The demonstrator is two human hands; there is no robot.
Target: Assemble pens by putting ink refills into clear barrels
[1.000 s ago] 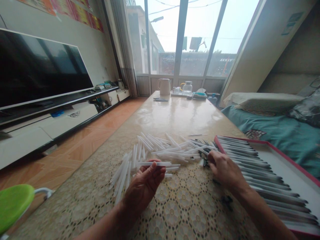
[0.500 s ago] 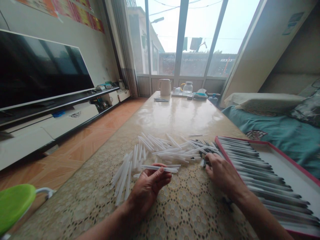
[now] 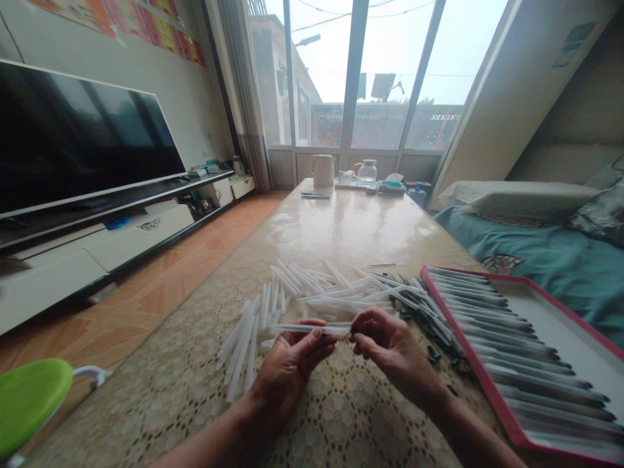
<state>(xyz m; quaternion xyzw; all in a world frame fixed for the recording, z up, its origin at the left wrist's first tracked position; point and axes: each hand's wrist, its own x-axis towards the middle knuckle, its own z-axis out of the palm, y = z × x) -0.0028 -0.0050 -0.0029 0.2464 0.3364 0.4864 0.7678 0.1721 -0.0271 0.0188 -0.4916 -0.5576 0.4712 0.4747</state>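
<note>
My left hand is closed round a slim white pen barrel, which lies level between thumb and fingers; a second barrel may lie along it. At the barrel's right end, my right hand pinches a small black pen plug between thumb and forefinger. Whether the plug sits inside the barrel or only touches it, I cannot tell. Loose white barrels lie left of and beyond my hands. Small black plugs are scattered to the right of my right hand.
A red-edged box at the right holds a row of pens with dark ends. Farther back on the patterned table stand a beige jug and a glass pitcher. A green seat is at lower left.
My right hand has moved left from the black plugs beside the box to the barrel's right end, with a black plug in its fingers. My left hand has stayed nearly still.
</note>
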